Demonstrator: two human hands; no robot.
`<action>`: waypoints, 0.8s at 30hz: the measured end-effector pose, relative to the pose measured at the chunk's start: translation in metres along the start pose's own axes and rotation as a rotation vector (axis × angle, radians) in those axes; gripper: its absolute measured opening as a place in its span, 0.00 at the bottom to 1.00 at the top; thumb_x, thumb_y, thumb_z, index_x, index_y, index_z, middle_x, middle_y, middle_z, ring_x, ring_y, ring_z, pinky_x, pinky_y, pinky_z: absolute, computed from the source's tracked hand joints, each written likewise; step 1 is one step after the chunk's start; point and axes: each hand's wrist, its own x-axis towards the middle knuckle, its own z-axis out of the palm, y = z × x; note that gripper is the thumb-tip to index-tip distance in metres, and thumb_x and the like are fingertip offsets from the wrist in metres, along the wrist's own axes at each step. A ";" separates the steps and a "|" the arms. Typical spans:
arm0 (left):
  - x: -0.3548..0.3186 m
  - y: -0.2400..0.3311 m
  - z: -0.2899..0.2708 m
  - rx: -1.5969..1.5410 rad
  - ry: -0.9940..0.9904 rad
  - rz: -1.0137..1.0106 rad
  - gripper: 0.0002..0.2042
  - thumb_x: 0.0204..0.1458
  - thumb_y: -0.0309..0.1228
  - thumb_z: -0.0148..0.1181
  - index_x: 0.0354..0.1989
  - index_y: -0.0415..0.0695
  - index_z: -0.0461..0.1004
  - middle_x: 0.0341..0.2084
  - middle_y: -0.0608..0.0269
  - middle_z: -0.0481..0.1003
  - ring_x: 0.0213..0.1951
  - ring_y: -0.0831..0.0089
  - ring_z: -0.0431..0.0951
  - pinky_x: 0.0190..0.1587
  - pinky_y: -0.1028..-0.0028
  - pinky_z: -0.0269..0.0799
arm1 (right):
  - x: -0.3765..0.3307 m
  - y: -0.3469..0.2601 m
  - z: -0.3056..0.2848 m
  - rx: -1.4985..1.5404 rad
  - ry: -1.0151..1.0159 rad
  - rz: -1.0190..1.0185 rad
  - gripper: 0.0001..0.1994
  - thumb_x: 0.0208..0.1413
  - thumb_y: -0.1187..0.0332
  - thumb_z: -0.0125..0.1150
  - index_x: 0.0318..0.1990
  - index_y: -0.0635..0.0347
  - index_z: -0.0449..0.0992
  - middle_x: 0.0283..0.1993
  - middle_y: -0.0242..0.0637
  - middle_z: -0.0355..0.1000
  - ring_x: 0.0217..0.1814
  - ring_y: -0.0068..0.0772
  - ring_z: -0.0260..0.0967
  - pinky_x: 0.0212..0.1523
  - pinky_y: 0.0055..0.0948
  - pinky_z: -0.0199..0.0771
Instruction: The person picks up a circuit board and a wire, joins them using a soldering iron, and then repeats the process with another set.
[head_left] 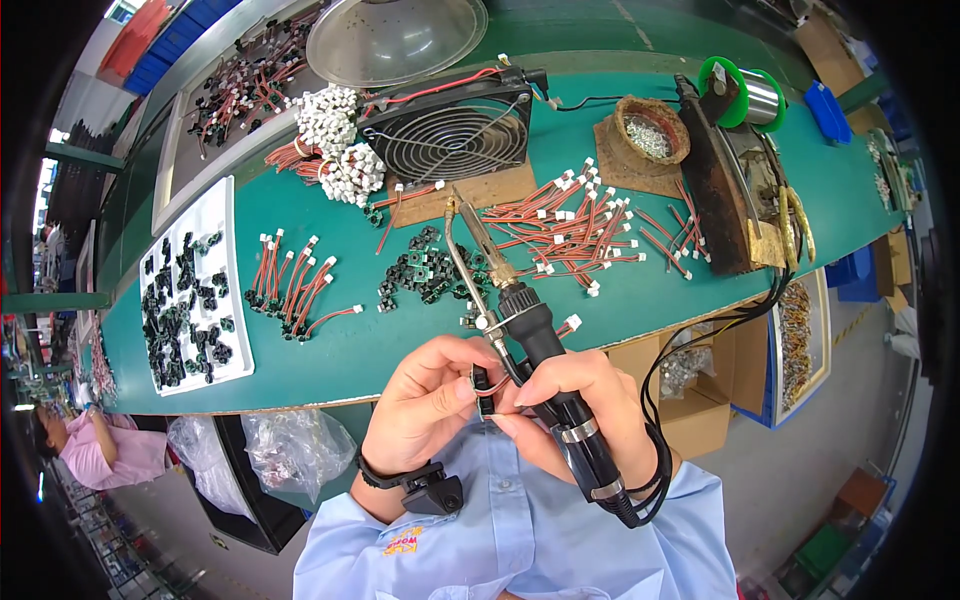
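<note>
My left hand (425, 402) pinches a small black component (482, 388) between thumb and fingertips, in front of my chest. A red-and-black wire lead runs from it, its white connector (572, 323) showing beyond the iron. Wrapped in my right hand (605, 405) is a black-handled soldering iron (535, 325) with a solder feed tube clamped alongside; its tip points away over the bench. My right thumb and index fingertip sit close beside the component; whether they touch the lead is unclear. Loose black components (425, 272) lie beyond, between wired ones (290, 290) and loose wire leads (570, 225).
At left is a white tray (244, 340) of black components. A fan (450, 130), bundled leads (345, 135) and a round bowl (650, 135) stand behind. A green solder spool (745, 95) tops the dark stand (715, 190) at right. Cables (650, 400) hang from the iron.
</note>
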 end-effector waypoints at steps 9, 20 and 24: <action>0.000 0.002 0.002 0.053 0.007 0.018 0.11 0.55 0.29 0.52 0.44 0.37 0.67 0.39 0.58 0.70 0.42 0.70 0.70 0.46 0.70 0.64 | 0.002 -0.002 -0.002 -0.026 -0.011 0.004 0.17 0.41 0.81 0.66 0.37 0.60 0.65 0.29 0.36 0.71 0.31 0.29 0.75 0.31 0.26 0.74; -0.002 0.008 0.006 0.219 0.047 0.026 0.14 0.54 0.32 0.55 0.45 0.36 0.66 0.38 0.58 0.71 0.43 0.72 0.69 0.47 0.72 0.64 | -0.001 0.001 0.000 0.027 0.012 0.037 0.16 0.42 0.82 0.64 0.37 0.61 0.64 0.30 0.38 0.71 0.31 0.29 0.75 0.31 0.26 0.75; -0.003 0.010 0.009 0.226 0.083 -0.010 0.14 0.54 0.31 0.55 0.44 0.35 0.66 0.38 0.58 0.70 0.42 0.73 0.69 0.47 0.72 0.63 | 0.000 -0.001 -0.001 0.037 -0.017 0.067 0.17 0.42 0.81 0.66 0.37 0.60 0.64 0.29 0.38 0.72 0.31 0.29 0.75 0.31 0.26 0.75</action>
